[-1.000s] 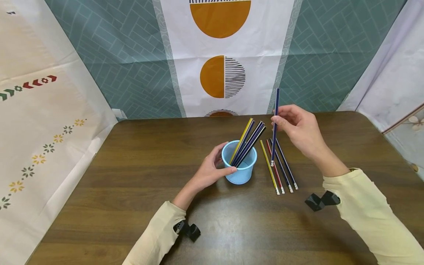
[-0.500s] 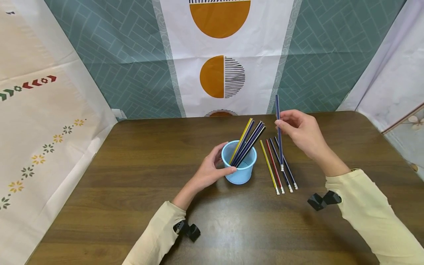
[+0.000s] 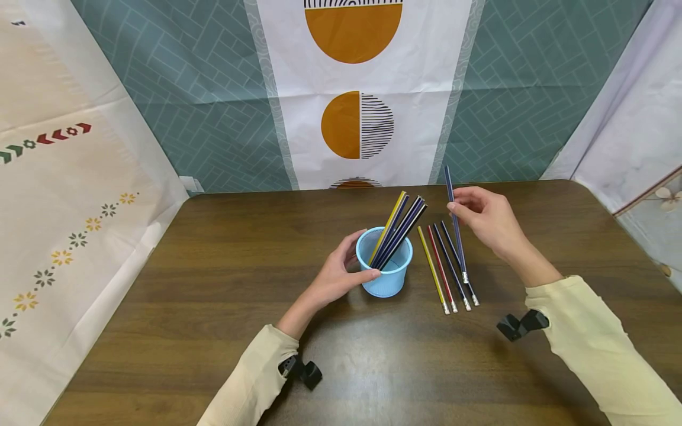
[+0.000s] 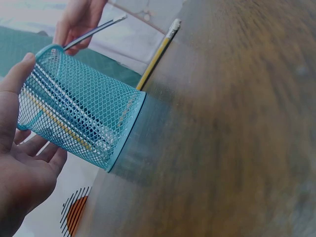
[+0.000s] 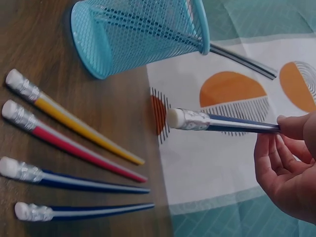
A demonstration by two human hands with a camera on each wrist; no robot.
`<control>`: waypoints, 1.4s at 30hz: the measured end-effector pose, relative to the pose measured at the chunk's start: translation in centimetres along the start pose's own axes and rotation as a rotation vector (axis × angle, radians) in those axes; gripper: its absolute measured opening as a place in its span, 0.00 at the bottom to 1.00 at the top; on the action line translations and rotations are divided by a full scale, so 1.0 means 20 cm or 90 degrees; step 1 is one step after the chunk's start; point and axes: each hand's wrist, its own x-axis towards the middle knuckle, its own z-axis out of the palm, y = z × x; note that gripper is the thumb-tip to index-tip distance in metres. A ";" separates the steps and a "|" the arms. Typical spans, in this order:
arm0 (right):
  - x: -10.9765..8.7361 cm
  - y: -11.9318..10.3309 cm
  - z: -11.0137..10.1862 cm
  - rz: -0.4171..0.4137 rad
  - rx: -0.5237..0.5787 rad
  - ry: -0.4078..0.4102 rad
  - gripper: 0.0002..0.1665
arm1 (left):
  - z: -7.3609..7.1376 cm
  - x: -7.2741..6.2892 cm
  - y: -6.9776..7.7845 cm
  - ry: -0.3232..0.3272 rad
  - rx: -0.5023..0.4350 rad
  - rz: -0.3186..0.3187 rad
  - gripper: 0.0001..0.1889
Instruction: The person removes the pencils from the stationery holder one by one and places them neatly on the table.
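Observation:
My left hand [image 3: 343,269] holds a light blue mesh pencil cup [image 3: 387,284], thumb at the near rim and fingers round the far side. Several pencils, one yellow [image 3: 392,216] and the others dark, lean in the cup toward the right. Between thumb and fingers, my right hand [image 3: 487,219] pinches a dark blue pencil [image 5: 237,123], its white eraser end pointing down, above the row on the table. In that row lie a yellow pencil [image 5: 89,128], a red pencil [image 5: 89,153] and two dark blue pencils [image 5: 94,181], erasers toward me.
The brown wooden table [image 3: 240,272] ends at a patterned cloth [image 3: 229,118] hanging behind it. White printed cloths hang at the left [image 3: 80,207] and right [image 3: 629,118]. A black wrist camera [image 3: 522,323] sits on the right sleeve, another [image 3: 301,371] on the left.
My right hand has moved right and toward me with the dark blue pencil, lowering it over the right end of the row. My left hand and the pencil cup have stayed put.

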 end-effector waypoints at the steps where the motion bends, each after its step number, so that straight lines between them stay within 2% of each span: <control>1: 0.00 0.01 0.00 0.002 0.000 0.000 0.21 | 0.00 0.00 0.00 0.000 0.000 0.004 0.40; 5: 0.01 0.05 0.00 0.004 0.001 0.001 0.21 | 0.00 0.00 -0.01 0.000 -0.003 0.013 0.40; 21: 0.01 0.17 0.03 0.008 0.008 -0.009 0.21 | 0.00 0.00 0.00 0.002 0.004 0.004 0.41; 42: 0.00 0.33 0.04 0.103 0.003 -0.069 0.22 | 0.00 -0.01 0.00 0.001 -0.001 -0.004 0.40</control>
